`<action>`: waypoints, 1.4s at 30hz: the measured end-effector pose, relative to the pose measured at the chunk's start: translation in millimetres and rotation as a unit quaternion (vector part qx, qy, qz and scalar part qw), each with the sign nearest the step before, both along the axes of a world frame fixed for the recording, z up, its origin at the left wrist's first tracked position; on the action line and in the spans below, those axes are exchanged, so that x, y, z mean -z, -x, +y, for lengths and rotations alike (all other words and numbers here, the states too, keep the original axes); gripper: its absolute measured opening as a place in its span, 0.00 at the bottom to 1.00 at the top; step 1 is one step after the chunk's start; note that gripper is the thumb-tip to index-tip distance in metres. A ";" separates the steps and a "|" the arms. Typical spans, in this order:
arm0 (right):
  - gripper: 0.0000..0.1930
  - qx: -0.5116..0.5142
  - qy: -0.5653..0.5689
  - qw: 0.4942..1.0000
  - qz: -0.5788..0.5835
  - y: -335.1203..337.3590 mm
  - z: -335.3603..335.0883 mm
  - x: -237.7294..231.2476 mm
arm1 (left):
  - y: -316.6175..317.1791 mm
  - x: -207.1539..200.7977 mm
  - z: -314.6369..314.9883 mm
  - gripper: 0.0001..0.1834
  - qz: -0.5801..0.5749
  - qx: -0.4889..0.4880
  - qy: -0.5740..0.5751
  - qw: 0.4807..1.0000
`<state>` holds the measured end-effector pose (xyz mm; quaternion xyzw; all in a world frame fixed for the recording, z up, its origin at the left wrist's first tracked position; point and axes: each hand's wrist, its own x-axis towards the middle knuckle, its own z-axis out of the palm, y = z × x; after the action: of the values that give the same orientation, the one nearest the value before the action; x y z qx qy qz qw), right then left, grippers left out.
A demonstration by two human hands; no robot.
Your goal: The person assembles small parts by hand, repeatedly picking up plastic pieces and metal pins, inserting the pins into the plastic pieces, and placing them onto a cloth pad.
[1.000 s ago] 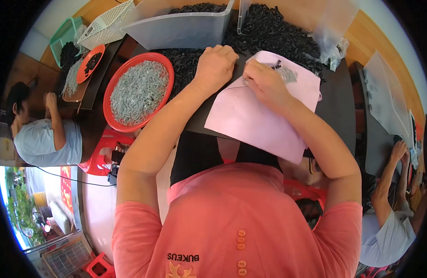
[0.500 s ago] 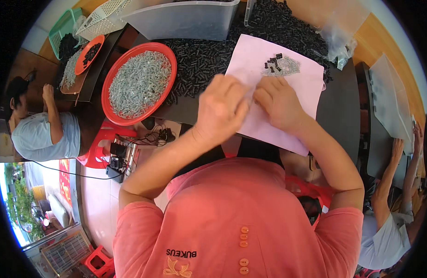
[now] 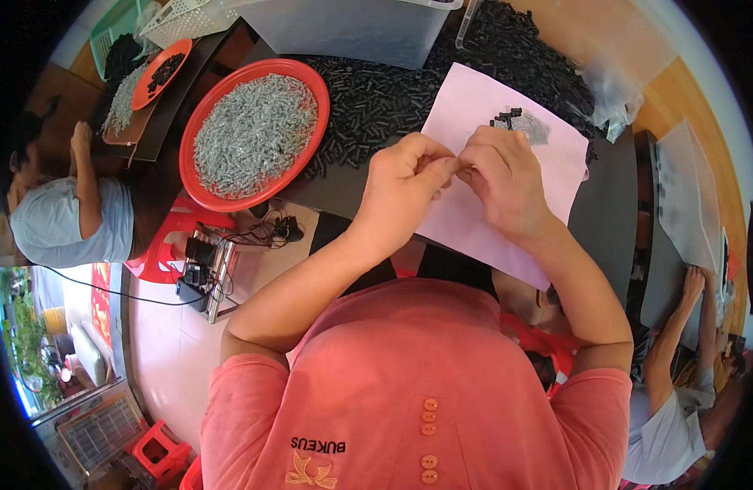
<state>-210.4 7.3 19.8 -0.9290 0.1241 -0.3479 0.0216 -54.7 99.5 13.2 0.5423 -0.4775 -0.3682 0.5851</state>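
Observation:
My left hand and my right hand meet above a pink sheet on the dark table. Thumbs and fingers of both are pinched together, and their tips nearly touch. Whatever lies between them is too small and too covered to make out. Just beyond my right hand, a few short black pieces rest on the sheet beside a small heap of clear pieces. Left of my left hand stands a round red tray full of small clear or silvery pieces.
Many black pieces cover the table's far part. Behind them is a clear plastic bin; a plastic bag sits at the far right. One person works at the left, another at the right. A red stool stands lower left.
My hands have come together at the fingertips; my left hand, blurred before, is now steadier. The whole view has shifted slightly.

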 end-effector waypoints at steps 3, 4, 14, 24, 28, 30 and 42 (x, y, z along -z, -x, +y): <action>0.16 -0.008 -0.019 1.000 0.007 1.0 -2.9 -0.7 | -3.6 -2.6 -2.1 0.06 0.100 0.043 -0.106 0.988; 0.14 -0.015 -0.022 1.000 -0.006 0.0 -4.0 -0.4 | -3.6 -0.9 -2.4 0.07 0.139 0.053 -0.118 0.982; 0.07 -0.049 -0.377 0.919 -0.103 5.9 -6.1 11.8 | 1.2 5.8 -12.0 0.07 0.336 0.064 -0.144 0.929; 0.02 0.018 -0.360 0.931 -0.058 4.7 -11.9 24.8 | -46.2 15.0 -89.7 0.06 -0.503 -0.177 0.081 0.842; 0.03 0.000 -0.324 0.944 -0.060 6.6 -12.1 27.9 | -47.5 23.2 -104.0 0.06 -0.570 -0.165 0.040 0.804; 0.03 -0.006 -0.333 0.940 -0.073 6.7 -12.0 27.7 | -48.7 24.7 -104.9 0.07 -0.573 -0.158 0.042 0.803; 0.04 0.003 -0.430 0.886 -0.175 15.4 -21.0 17.7 | -9.7 1.1 -51.9 0.04 -0.065 0.019 -0.007 0.998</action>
<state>-225.8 -13.7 2.1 -0.7520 0.2585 -0.4177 0.4396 -45.0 47.5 12.1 0.5601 -0.5220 -0.3468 0.5418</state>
